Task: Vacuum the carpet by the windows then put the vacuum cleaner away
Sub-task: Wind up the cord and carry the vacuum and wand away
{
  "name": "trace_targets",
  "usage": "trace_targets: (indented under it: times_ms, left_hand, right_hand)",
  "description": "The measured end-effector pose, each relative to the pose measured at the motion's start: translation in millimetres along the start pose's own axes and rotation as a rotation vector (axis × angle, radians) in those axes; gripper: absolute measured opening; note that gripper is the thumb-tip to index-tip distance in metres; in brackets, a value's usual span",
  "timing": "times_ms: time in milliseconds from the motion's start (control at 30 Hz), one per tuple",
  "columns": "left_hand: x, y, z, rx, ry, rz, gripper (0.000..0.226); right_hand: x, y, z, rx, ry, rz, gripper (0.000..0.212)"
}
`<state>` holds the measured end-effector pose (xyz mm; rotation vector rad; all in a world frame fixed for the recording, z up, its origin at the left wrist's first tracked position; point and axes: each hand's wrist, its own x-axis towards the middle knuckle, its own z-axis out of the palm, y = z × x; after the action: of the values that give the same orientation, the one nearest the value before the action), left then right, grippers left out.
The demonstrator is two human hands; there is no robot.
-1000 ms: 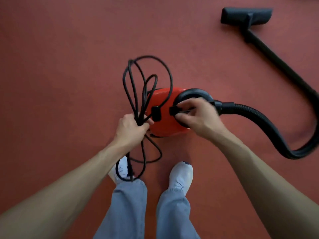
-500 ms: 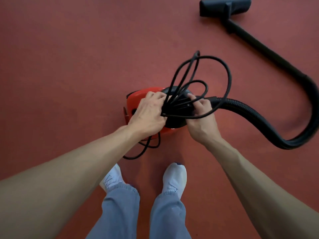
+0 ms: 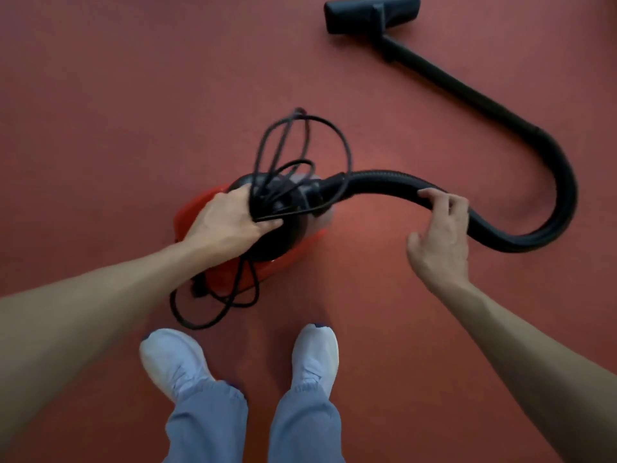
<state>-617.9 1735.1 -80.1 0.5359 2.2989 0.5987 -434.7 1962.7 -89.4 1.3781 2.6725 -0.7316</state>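
Observation:
A small red vacuum cleaner [image 3: 233, 275] with a black top sits on the red carpet [image 3: 117, 128] in front of my feet. My left hand [image 3: 230, 222] grips its black handle together with the bundled black power cord [image 3: 297, 152], whose loops stick up and also trail below the body. A black ribbed hose [image 3: 534, 235] curves right from the body to the wand and floor nozzle [image 3: 370, 13] at the top. My right hand [image 3: 440, 235] hovers with spread fingers at the hose, its fingertips touching it.
My two white shoes [image 3: 173, 362] stand just below the vacuum, with grey trouser legs beneath. Carpet spreads on all sides; the hose loop lies to the right.
My right hand let go of the handle and cord and moved right to the hose. My left hand took over the handle with the cord bundle. The vacuum body looks shifted and blurred.

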Motion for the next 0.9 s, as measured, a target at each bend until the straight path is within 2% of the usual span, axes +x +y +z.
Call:
trace_targets:
  times_ms: [67, 133, 167, 267, 333, 400, 467, 567, 633, 700, 800, 900]
  left_hand:
    - [-11.6, -14.9, -12.1, -0.09, 0.087, -0.104, 0.04]
    - [-22.7, -36.9, -26.6, -0.197, 0.148, -0.196, 0.018]
    - [-29.2, -48.9, -34.9, -0.245, 0.168, -0.232, 0.014]
    - [-50.0, -76.4, -58.8, -0.366, 0.205, -0.362, 0.02]
    - [-67.9, -92.6, -74.3, -0.476, 0.267, -0.455, 0.016]
    - [-82.7, -109.7, -87.0, -0.56, 0.323, -0.554, 0.032]
    - [-93.1, -139.3, -89.7, -0.655, 0.359, -0.651, 0.054]
    - [-100.6, -181.9, -84.5, -0.809, 0.441, -0.727, 0.068]
    - [-106.2, -151.4, -94.5, -0.905, 0.509, -0.703, 0.054]
    - [-107.3, -122.0, -100.2, -0.958, 0.58, -0.676, 0.024]
    - [-100.7, -109.6, -93.0, -1.072, 0.651, -0.687, 0.023]
    - [-92.0, -107.9, -84.8, -1.182, 0.757, -0.719, 0.022]
  right_hand:
    - [4.6, 8.1, -4.6, -0.056, -0.022, 0.028, 0.074]
    - [10.3, 9.0, -4.5, -0.039, -0.034, 0.043, 0.079]
    - [13.2, 6.4, -3.4, -0.027, -0.038, 0.039, 0.08]
    - [30.3, -7.7, 0.1, -0.086, -0.064, 0.033, 0.083]
    - [46.9, -19.3, 0.8, -0.204, -0.165, 0.117, 0.071]
    - [56.2, -36.0, 0.7, -0.276, -0.374, 0.25, 0.047]
    - [51.0, -57.2, 6.7, -0.234, -0.544, 0.254, 0.037]
    - [23.7, -96.5, 29.5, -0.182, -0.589, 0.072, 0.038]
    - [1.2, -126.4, 48.5, -0.141, -0.586, -0.005, 0.041]
    - [-16.9, -158.4, 66.2, -0.081, -0.571, -0.046, 0.042]
    - [-30.5, -211.5, 88.0, 0.071, -0.56, -0.046, 0.043]
    - [-31.6, -264.9, 104.8, 0.28, -0.625, -0.022, 0.047]
